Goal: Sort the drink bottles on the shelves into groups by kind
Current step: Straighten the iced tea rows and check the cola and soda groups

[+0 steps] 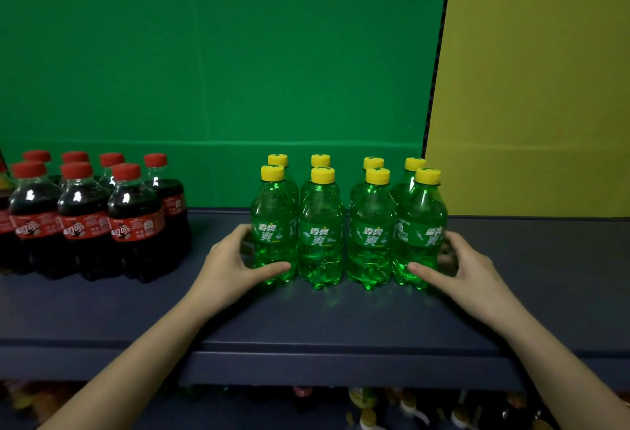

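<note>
Green bottles (320, 238) stand cupped between both hands (231, 266) (467, 269)

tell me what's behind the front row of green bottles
Behind the front row stands a second row of four green bottles with yellow caps. Only their caps and shoulders show; their bodies and labels are covered. Beyond is the green backdrop.

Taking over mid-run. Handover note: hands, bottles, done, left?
Left hand: cups the left end of the green bottles, thumb across the front.
Right hand: cups the right end the same way.
Things: eight green bottles in two rows, mid-shelf; cola bottles grouped apart at the left, all upright.
Done: both kinds grouped on this shelf.
Left: probably squaring up the green block; lower-shelf bottles are too blurred to judge.
</note>
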Motion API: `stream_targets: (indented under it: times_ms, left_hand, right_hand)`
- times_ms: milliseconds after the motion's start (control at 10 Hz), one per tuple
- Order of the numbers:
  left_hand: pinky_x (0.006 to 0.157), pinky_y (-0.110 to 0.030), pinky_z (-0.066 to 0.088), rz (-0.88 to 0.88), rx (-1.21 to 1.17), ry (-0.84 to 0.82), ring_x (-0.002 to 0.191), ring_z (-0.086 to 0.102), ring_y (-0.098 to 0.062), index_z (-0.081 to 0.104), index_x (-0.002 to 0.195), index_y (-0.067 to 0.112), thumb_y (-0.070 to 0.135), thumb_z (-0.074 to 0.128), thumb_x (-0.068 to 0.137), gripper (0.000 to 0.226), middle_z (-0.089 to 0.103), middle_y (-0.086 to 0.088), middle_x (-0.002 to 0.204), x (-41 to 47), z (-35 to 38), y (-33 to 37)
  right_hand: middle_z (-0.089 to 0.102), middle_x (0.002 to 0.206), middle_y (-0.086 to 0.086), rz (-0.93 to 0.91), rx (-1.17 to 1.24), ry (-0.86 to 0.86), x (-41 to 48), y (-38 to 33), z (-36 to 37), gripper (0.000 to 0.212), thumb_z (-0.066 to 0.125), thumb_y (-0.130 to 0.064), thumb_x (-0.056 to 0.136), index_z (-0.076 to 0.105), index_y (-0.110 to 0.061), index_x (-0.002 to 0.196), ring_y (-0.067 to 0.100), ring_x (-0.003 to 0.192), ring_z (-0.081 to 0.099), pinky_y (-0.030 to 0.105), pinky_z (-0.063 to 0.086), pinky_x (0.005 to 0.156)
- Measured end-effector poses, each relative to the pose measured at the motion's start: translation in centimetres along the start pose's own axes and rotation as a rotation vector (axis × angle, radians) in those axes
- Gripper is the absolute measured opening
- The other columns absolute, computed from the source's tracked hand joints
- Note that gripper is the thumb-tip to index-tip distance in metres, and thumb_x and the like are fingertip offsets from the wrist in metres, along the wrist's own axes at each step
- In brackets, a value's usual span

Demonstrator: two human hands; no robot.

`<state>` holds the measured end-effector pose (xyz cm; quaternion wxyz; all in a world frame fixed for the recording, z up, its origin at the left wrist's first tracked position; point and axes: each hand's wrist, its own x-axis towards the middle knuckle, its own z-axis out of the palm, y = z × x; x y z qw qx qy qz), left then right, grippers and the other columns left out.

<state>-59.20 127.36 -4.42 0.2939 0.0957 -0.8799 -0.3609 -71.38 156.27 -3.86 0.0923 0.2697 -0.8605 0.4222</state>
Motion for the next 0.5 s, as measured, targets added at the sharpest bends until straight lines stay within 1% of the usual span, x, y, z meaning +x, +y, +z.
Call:
stream_targets:
  times_ms: [100, 200, 300, 400, 500]
  left_hand:
    - [0.075, -0.021, 0.045, 0.001, 0.010, 0.010, 0.093, 0.055, -0.005, 0.054, 0.109, 0.022, 0.039, 0.081, 0.062, 0.056, 0.062, 0.009, 0.100, 0.17, 0.17, 0.09]
    - [0.082, -0.029, 0.047, 0.001, 0.014, 0.011, 0.094, 0.057, -0.011, 0.056, 0.108, 0.021, 0.047, 0.079, 0.058, 0.060, 0.064, 0.006, 0.102, 0.19, 0.26, -0.09]
    - [0.085, -0.033, 0.048, -0.008, 0.015, 0.003, 0.096, 0.057, -0.011, 0.056, 0.110, 0.022, 0.057, 0.072, 0.053, 0.070, 0.064, 0.006, 0.104, 0.11, 0.08, -0.06]
    - [0.084, -0.031, 0.049, -0.013, 0.007, -0.017, 0.097, 0.057, -0.010, 0.055, 0.111, 0.022, 0.058, 0.072, 0.053, 0.070, 0.063, 0.006, 0.106, 0.17, 0.17, -0.29]
    - [0.082, -0.028, 0.050, -0.041, 0.001, -0.063, 0.097, 0.058, -0.009, 0.049, 0.118, 0.023, 0.053, 0.074, 0.055, 0.073, 0.060, 0.007, 0.106, 0.06, -0.59, -0.43]
  right_hand:
    - [0.052, 0.116, -0.006, -0.002, -0.003, 0.008, 0.14, -0.18, 0.14, 0.066, 0.072, -0.036, 0.074, 0.043, -0.016, 0.130, 0.008, 0.100, 0.049, 0.023, 0.035, 0.082]
    - [0.052, 0.112, -0.006, 0.000, 0.022, 0.016, 0.08, -0.40, 0.23, 0.062, 0.073, -0.032, 0.075, 0.044, -0.016, 0.128, 0.008, 0.099, 0.050, 0.022, 0.035, 0.082]
    - [0.050, 0.110, -0.009, 0.015, 0.034, 0.019, -0.15, -0.69, 0.13, 0.062, 0.072, -0.032, 0.076, 0.044, -0.016, 0.129, 0.007, 0.099, 0.048, 0.021, 0.035, 0.083]
    - [0.049, 0.110, -0.009, 0.009, 0.045, 0.003, -0.16, -0.51, 0.15, 0.063, 0.072, -0.031, 0.076, 0.043, -0.016, 0.130, 0.007, 0.099, 0.048, 0.022, 0.035, 0.083]
    - [0.053, 0.112, -0.006, 0.015, 0.049, 0.013, -0.13, -0.30, -0.62, 0.062, 0.072, -0.029, 0.077, 0.044, -0.016, 0.131, 0.009, 0.101, 0.052, 0.022, 0.035, 0.083]
